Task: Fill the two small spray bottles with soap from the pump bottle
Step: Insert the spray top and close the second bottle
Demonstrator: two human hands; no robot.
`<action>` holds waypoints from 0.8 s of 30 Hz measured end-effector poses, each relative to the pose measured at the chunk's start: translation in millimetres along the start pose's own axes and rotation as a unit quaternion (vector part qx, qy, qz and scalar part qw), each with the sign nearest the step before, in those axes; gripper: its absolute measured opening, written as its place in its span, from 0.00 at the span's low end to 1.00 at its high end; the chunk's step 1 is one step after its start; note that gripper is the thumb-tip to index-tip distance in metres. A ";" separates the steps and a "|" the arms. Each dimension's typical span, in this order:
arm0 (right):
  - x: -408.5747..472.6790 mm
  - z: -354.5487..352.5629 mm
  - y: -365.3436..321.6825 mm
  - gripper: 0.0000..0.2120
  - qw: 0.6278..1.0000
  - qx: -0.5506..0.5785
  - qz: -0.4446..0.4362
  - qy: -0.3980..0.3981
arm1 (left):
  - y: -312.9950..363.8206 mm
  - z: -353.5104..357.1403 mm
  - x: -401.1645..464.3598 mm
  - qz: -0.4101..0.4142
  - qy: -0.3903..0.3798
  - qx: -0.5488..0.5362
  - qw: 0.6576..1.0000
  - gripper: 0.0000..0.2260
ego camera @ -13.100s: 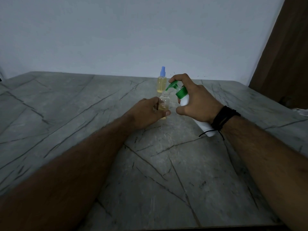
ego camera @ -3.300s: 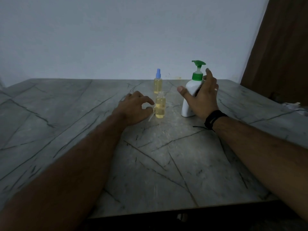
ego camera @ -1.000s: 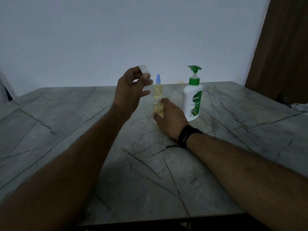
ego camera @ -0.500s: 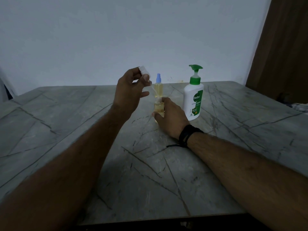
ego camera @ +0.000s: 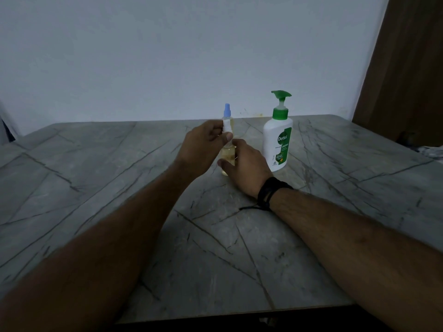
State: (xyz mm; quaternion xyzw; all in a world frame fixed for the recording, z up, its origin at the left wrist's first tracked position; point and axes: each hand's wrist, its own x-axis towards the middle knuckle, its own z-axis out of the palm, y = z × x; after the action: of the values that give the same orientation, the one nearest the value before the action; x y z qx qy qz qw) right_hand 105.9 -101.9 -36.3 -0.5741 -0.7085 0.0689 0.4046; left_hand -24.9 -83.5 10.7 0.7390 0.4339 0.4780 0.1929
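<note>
A: Fingers (ego camera: 215, 134) of the left hand (ego camera: 201, 147) pinch the white spray cap (ego camera: 227, 127) right over the neck of the near spray bottle (ego camera: 227, 155). Right hand (ego camera: 247, 164) is wrapped round that bottle's body, holding it upright on the tabletop (ego camera: 359, 188).

B: Risk?

A: My guess: the cap goes on crooked or cross-threads, since the hands hide the neck. If the dip tube misses the opening, soap could smear or the bottle could tip. Can't see whether the cap is seated.

B: Fill level?

A: Looks yellow nearly to the shoulder, so overflow is possible when the tube goes in.

B: Other items?

A: Second spray bottle (ego camera: 227, 116), blue cap on, stands behind, toward the far edge. Pump bottle (ego camera: 278, 140) stands upright just right of the right hand, untouched.
</note>
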 end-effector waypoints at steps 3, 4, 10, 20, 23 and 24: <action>0.1 0.3 0.1 0.24 1.000 0.000 0.000 -0.001 | -2.5 1.9 -2.8 -0.001 -0.006 0.012 1.000 0.16; 0.2 0.6 0.0 0.24 1.000 0.000 0.001 -0.001 | -2.8 1.7 -3.1 0.000 -0.004 0.013 1.000 0.16; 0.5 1.1 -0.6 0.24 1.000 0.005 0.004 -0.001 | -4.6 4.6 -3.4 -0.004 -0.002 -0.003 1.000 0.15; -0.8 -0.6 -3.0 0.31 1.000 0.029 0.003 -0.010 | -8.7 7.7 -1.6 -0.017 0.008 -0.015 1.000 0.11; 0.3 -0.5 -2.4 0.32 0.999 0.031 0.010 -0.012 | -8.3 10.5 -2.8 -0.017 0.005 -0.037 0.999 0.13; 0.6 -0.4 -2.2 0.32 0.999 0.033 0.013 -0.012 | -8.0 10.9 -2.6 -0.013 0.012 -0.029 0.999 0.14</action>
State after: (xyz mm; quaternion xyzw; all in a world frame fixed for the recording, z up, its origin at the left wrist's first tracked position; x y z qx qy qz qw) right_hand 104.5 -102.2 -34.5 -0.5692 -0.7029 0.1043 0.4135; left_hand -19.5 -79.8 -1.4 0.7215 0.4314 0.4970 0.2154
